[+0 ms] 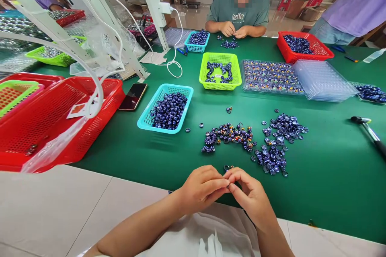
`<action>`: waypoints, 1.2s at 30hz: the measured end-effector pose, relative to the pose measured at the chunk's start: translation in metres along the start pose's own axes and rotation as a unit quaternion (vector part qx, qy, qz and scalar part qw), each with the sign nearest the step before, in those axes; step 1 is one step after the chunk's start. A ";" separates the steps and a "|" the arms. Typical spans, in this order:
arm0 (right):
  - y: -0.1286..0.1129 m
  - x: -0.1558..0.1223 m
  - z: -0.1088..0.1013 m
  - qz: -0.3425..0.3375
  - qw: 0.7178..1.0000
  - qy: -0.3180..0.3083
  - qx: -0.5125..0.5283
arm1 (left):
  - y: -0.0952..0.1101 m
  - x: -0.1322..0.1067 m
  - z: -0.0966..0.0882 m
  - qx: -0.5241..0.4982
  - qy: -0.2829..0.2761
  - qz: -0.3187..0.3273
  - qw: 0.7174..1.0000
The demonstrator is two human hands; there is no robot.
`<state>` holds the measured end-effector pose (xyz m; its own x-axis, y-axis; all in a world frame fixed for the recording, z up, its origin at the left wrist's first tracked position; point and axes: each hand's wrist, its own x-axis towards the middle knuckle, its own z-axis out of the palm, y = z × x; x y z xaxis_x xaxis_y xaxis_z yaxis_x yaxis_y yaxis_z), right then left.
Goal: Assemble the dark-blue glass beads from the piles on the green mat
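My left hand (208,186) and my right hand (245,190) meet at the table's near edge, fingertips pinched together. Whatever small part they grip is mostly covered by the fingers. Just beyond the fingertips lies a small dark ring-shaped piece (228,167). Past it spreads a pile of dark blue ring-shaped pieces with coloured bits (230,133). To its right lie two heaps of shiny dark blue round caps, a far heap (288,126) and a near heap (273,160). A light blue basket (141,123) filled with dark blue round pieces stands to the left.
A green basket (204,82), clear plastic trays (327,80) and a red basket (327,54) stand farther back. Large red baskets (75,144), a phone (133,96) and white cables are at left. A black-handled tool (372,134) lies right. A co-worker (238,12) sits opposite, handling small pieces.
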<state>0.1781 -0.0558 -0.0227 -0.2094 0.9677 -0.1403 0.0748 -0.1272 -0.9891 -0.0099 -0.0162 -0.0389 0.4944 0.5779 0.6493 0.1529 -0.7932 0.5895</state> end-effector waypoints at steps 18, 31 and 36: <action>0.008 -0.003 0.009 -0.036 0.992 0.010 -0.118 | -0.049 -0.004 -0.028 0.245 -0.057 -0.283 0.926; 0.010 -0.001 0.014 -0.066 0.991 0.105 -0.058 | -0.016 0.005 -0.027 0.056 0.061 -0.239 0.968; 0.002 0.004 0.023 -0.094 0.987 0.108 -0.066 | -0.004 0.008 -0.007 -0.005 0.061 -0.184 0.981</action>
<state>0.1555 -0.0576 -0.0267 -0.0198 0.9971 0.0732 0.1846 0.0756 -0.9799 -0.0127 -0.0069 -0.0326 0.3012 0.8442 0.4433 0.2936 -0.5244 0.7992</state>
